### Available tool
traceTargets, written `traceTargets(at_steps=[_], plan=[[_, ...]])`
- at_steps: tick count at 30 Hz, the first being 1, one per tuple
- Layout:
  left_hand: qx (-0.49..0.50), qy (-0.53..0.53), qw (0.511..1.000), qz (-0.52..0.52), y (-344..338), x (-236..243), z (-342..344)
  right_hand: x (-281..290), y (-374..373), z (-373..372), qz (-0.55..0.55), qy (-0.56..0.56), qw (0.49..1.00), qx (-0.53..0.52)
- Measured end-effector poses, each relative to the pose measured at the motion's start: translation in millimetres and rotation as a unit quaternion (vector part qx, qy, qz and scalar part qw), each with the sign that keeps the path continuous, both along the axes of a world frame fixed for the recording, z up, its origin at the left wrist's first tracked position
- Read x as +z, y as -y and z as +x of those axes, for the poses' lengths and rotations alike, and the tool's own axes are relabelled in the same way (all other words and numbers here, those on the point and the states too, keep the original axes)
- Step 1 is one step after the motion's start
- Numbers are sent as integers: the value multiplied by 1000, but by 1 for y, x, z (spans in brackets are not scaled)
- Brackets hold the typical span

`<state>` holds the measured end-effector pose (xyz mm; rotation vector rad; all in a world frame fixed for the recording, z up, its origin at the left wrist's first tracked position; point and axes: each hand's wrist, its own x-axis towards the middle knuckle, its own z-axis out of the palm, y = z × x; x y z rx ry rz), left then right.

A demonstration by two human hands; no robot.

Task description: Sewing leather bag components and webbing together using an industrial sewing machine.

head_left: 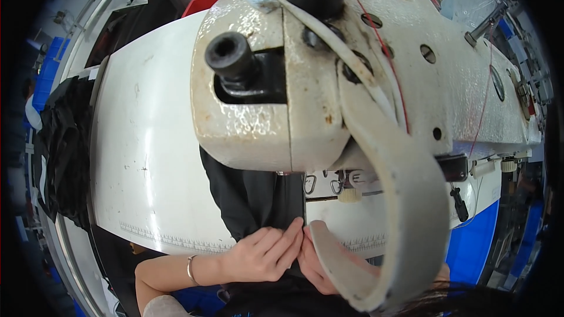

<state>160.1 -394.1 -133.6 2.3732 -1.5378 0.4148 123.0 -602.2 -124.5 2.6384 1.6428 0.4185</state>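
Observation:
A length of black fabric (pixel 249 196) runs from under the head of the white sewing machine (pixel 247 129) toward me over the table's front edge. My left hand (pixel 264 253), with a bracelet at its wrist, closes on the fabric's right edge, its fingers pressed together. Just right of it, my right hand (pixel 314 261) pinches the same edge, the fingertips of both hands almost touching. A curved pale lever (pixel 411 199) on the machine hides part of my right hand and wrist. The machine's needle is out of sight beneath the head.
The white sewing table (pixel 141 141) carries a ruler scale along its front edge. Folded black fabric pieces (pixel 67 147) hang past its left side. A red thread (pixel 392 70) runs down over the machine. A blue bin (pixel 473 240) stands at the right, below table height.

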Motion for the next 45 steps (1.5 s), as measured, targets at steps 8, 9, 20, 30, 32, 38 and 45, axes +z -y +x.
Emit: traceTargets(at_steps=[8,9,20,30,32,38,45], plan=[[2,2,1000,-10,-1,1,43,-21,-3,31,76,-39,996,-32],[6,8,1000,-17,0,1,48,-24,-3,33,98,-75,991,-46],[88,-47,993,-65,-7,-7,73,-9,-1,84,115,-232,965,-43],[165,-255,945,-119,-11,-16,69,-29,8,74,87,-59,994,-42],[119,-200,970,-76,-10,-14,70,-35,7,80,127,-66,989,-26],[116,-237,957,-117,-14,-19,70,-35,6,77,128,-106,986,-10],[259,-453,838,-160,-26,-34,73,-36,6,76,93,-88,992,4]])
